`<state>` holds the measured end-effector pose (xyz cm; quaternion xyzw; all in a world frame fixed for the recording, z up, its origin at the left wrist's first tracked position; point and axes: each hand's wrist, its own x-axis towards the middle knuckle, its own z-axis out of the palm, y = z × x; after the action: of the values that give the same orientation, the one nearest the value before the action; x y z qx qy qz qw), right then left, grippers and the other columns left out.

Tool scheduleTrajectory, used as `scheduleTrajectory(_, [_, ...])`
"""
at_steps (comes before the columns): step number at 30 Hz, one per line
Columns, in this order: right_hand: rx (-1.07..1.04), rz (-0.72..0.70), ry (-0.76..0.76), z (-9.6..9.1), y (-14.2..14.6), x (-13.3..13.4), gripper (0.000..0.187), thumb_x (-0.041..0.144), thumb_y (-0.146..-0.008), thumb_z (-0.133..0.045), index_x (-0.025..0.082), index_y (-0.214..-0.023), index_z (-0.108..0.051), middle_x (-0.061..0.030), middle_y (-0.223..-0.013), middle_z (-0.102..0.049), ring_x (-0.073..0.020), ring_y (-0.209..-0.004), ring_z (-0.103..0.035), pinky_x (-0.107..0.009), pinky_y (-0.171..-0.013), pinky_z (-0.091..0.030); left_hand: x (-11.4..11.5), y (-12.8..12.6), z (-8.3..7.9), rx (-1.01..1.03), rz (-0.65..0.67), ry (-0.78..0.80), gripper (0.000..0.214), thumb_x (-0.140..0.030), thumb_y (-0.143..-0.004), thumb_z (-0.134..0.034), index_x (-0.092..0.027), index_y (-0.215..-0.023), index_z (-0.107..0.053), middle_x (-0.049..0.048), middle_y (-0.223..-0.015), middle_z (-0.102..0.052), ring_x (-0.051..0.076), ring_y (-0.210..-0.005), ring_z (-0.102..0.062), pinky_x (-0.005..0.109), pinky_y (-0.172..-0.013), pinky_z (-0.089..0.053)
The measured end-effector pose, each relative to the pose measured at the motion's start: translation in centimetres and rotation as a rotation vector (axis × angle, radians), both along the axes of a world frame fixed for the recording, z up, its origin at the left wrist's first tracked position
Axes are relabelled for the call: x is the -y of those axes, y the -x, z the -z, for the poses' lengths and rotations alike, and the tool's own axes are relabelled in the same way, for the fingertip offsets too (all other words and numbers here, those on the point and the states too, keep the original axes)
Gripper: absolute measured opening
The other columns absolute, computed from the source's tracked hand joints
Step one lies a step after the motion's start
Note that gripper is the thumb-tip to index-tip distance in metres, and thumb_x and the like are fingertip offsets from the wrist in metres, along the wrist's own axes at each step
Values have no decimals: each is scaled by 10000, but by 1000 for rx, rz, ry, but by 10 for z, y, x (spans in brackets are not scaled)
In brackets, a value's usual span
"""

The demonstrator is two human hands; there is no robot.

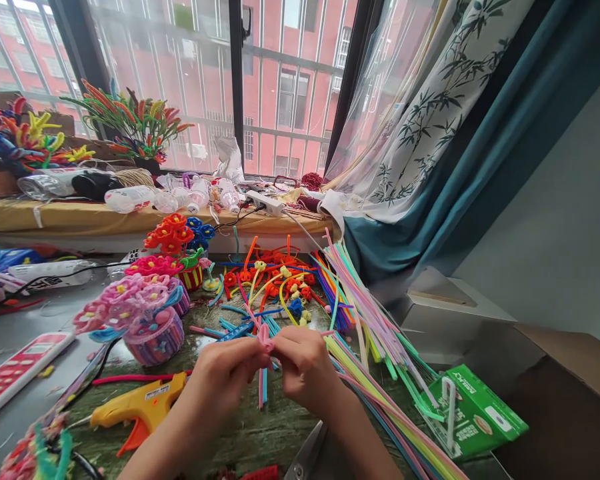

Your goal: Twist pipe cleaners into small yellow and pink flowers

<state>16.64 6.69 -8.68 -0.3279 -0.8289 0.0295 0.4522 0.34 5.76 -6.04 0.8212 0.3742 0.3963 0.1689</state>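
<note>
A pink pipe cleaner [265,337], bent into small loops, is pinched between my two hands above the middle of the table. My left hand [230,370] grips it from the left with thumb and forefinger. From the right, my right hand [303,363] pinches the same piece, and a pink end pokes out past its knuckles. Cut blue and pink pipe cleaner lengths [263,388] lie beneath and behind the fingers. To the left of my left wrist rests a yellow glue gun [145,403]. Scissors [305,453], partly hidden, lie below my right forearm.
Pots of pipe cleaner flowers [155,337] stand at left, near a red and white calculator-like object [23,367]. Loose orange and yellow pieces [275,280] cover the back. Long pipe cleaner bundles [375,320] stretch along the right, beside a green box [480,413] and a cardboard box [555,373].
</note>
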Motion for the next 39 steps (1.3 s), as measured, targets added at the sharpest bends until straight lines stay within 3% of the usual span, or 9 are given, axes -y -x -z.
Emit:
scheduleTrajectory(4, [-81, -47, 63, -5, 3, 3, 254, 70, -797, -412, 183, -608, -539, -10, -562, -496, -140, -536, -449, -249, -506, -277, 0, 2, 0, 138, 0, 254, 321, -284, -829, -542, -173, -530, -574, -55, -447, -398, 86, -428, -337, 191, -421, -243])
scheduleTrajectory(10, [-229, -56, 164, -7, 7, 2, 242, 82, -804, -458, 161, -607, -574, -12, -560, -540, -116, -529, -483, -214, -514, -316, 0, 6, -2, 268, 44, 610, 424, -527, -826, -512, -164, -609, -540, -67, -486, -364, 72, -400, -285, 188, -382, -202])
scheduleTrajectory(13, [-254, -57, 181, -4, 7, 1, 235, 91, -805, -473, 152, -614, -594, -18, -564, -556, -115, -532, -494, -209, -517, -323, 1, 4, -3, 300, 39, 660, 464, -586, -794, -522, -162, -607, -523, -69, -487, -372, 64, -395, -282, 182, -371, -194])
scheduleTrajectory(20, [-299, -49, 187, 3, 14, 3, 225, 94, -785, -474, 147, -619, -616, -15, -561, -547, -117, -522, -481, -221, -506, -310, 2, 0, 2, 366, -27, 639, 442, -545, -804, -531, -185, -561, -451, -85, -456, -357, 58, -378, -275, 171, -351, -193])
scheduleTrajectory(23, [-408, 0, 323, -1, 18, 5, 209, 138, -803, -519, 143, -626, -630, -18, -575, -574, -121, -531, -486, -222, -516, -334, 0, 5, 2, 262, -33, 509, 412, -498, -865, -461, -171, -624, -530, -64, -489, -418, 77, -399, -346, 178, -366, -255])
scheduleTrajectory(26, [-525, 44, 497, -5, 19, 6, 242, 238, -840, -547, 136, -641, -640, -11, -550, -562, -114, -493, -464, -218, -476, -333, -1, 9, 2, 74, -113, 163, 294, -432, -854, -546, -170, -731, -601, -36, -574, -539, 104, -471, -463, 203, -454, -367])
scheduleTrajectory(29, [-564, 21, 578, -6, 19, 7, 284, 298, -860, -542, 131, -653, -644, -7, -539, -554, -105, -465, -452, -211, -451, -334, 0, 9, 6, -85, -185, -182, 184, -354, -867, -583, -177, -816, -598, -21, -655, -586, 119, -526, -521, 223, -525, -417])
scheduleTrajectory(33, [-496, -22, 583, -5, 19, 5, 288, 302, -870, -539, 134, -655, -631, -2, -544, -542, -101, -467, -453, -210, -451, -318, 0, 7, 11, -181, -182, -418, 163, -206, -965, -425, -166, -896, -566, 21, -757, -605, 147, -666, -598, 242, -627, -468])
scheduleTrajectory(39, [-250, 27, 433, -3, 15, 1, 186, 222, -883, -523, 151, -741, -620, 5, -625, -550, -101, -534, -425, -223, -501, -282, -6, 18, 21, -426, -139, -562, 162, -117, -950, -404, -116, -999, -559, 59, -776, -609, 203, -711, -598, 306, -636, -512])
